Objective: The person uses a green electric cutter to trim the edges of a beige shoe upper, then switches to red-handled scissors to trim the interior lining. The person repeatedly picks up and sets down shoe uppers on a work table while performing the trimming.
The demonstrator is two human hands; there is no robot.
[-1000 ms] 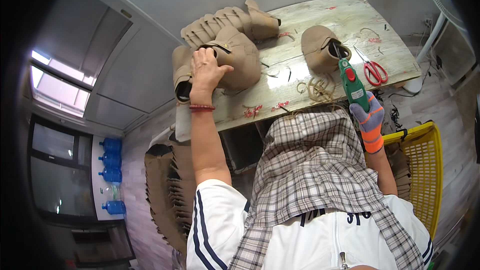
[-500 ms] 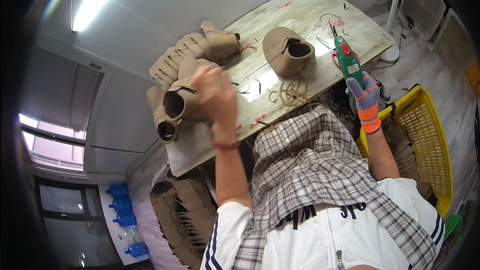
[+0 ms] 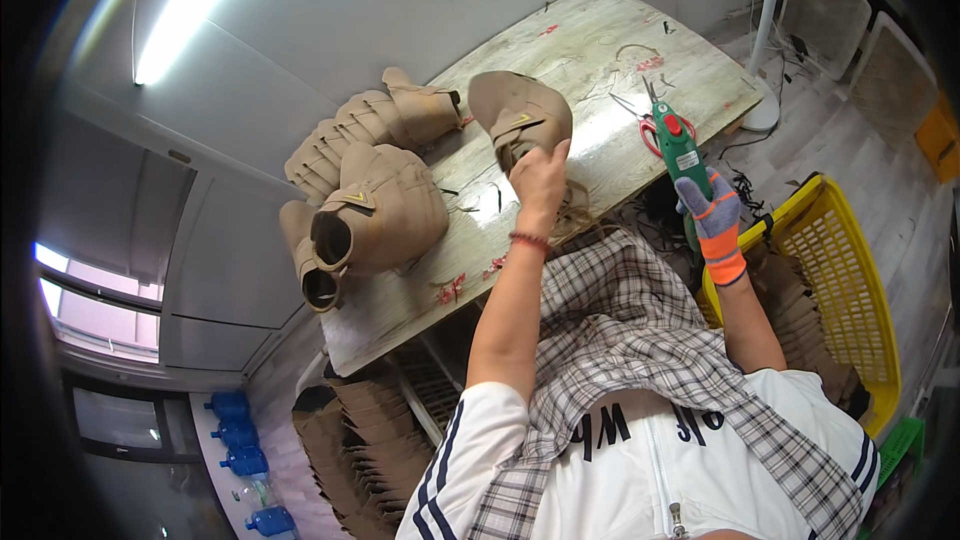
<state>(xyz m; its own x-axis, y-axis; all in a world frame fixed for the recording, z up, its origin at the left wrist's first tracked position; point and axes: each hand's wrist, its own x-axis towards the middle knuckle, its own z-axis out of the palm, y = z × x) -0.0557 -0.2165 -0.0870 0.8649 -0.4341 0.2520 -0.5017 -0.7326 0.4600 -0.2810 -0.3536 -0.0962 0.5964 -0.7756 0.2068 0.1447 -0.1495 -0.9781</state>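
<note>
My bare left hand [image 3: 540, 178] is closed on the edge of a tan cap [image 3: 525, 105] with a small yellow mark near its strap. The cap is tilted over the middle of the table, its brim toward the far left. In my gloved right hand [image 3: 712, 215] is a green handheld power cutter [image 3: 680, 150] with a red button, its pointed blades aimed away from me. Partly behind that tool lie scissors with red handles [image 3: 649, 137]. To the left of my left hand rest nested tan caps [image 3: 400, 205], with another row of caps [image 3: 350, 135] behind them.
Thread ends and red scraps [image 3: 452, 289] lie on the worn wooden table [image 3: 600, 30]. A yellow basket [image 3: 868, 305] holding stacked caps stands at my right. More caps [image 3: 375, 440] are stacked below the table's left end. A white fan stand [image 3: 770, 30] rises beyond the right edge.
My left hand has moved right from the nested caps to the single cap and taken hold of it. That cap is now tilted and turned. The right hand still holds the cutter.
</note>
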